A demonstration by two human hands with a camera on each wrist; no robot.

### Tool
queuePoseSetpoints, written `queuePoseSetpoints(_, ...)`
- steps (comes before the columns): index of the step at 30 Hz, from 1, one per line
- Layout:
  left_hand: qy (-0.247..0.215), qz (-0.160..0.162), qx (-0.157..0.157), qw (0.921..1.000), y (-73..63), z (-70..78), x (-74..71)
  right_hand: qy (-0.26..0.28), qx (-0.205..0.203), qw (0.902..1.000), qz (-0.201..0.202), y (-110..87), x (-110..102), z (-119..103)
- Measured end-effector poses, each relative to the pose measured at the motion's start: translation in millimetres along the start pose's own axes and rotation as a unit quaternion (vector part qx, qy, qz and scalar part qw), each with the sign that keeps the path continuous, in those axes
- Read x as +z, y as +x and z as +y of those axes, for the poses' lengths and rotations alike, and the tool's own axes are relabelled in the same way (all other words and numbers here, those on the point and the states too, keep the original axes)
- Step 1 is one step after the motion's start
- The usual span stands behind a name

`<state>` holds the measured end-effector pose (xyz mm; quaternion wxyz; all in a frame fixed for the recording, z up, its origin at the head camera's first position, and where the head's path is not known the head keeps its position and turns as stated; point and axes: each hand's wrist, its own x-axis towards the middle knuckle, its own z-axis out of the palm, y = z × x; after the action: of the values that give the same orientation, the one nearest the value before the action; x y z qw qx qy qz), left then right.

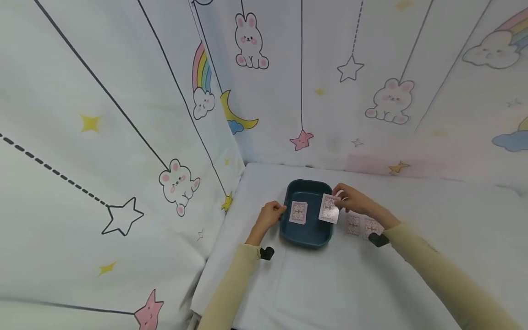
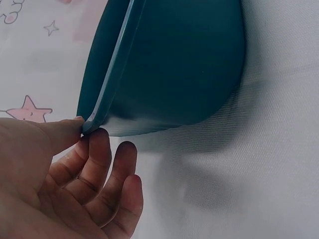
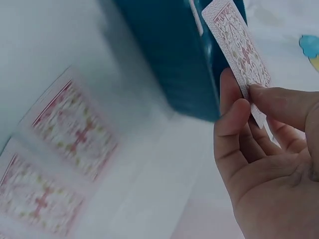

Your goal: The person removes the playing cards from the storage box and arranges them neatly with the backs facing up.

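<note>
A dark teal tray (image 1: 307, 240) with raised walls stands on the white-covered table. My left hand (image 1: 272, 214) pinches its left rim between thumb and fingers, as the left wrist view shows close up. In my right hand (image 1: 352, 200) a playing card (image 1: 329, 209) with a red patterned back is pinched, tilted over the tray's right side. The right wrist view shows the thumb on the face of that card (image 3: 240, 47). Inside the tray, toward its left, a small stack of playing cards (image 1: 298, 212) lies back side up.
Right of the tray, more playing cards (image 1: 353, 224) lie back side up on the white cloth (image 1: 321, 284), partly under my right forearm. A printed curtain (image 1: 280, 91) with rabbits and stars hangs behind and along the left. Each wrist wears a dark strap piece (image 1: 266, 253).
</note>
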<state>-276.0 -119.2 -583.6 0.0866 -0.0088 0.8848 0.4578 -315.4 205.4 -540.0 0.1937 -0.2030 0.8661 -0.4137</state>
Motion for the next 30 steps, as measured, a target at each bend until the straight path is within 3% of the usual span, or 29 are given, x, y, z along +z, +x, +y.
queuePoseSetpoints(7, 0.003, 0.010, -0.022, 0.9997, -0.3, -3.7, -0.5, 0.024, 0.012, 0.9996, 0.010, -33.4, -16.9, 26.4)
queuePoseSetpoints(17, 0.008, 0.005, -0.010, 0.9999, 3.0, -0.5, 2.2, 0.029, 0.033, 0.9986, 0.030, -74.8, -38.2, 68.6)
queuePoseSetpoints(30, 0.004, -0.002, -0.002, 1.0000, 0.5, -0.9, -1.7, 0.002, 0.110, 0.9910, 0.076, -125.1, -58.4, 115.4)
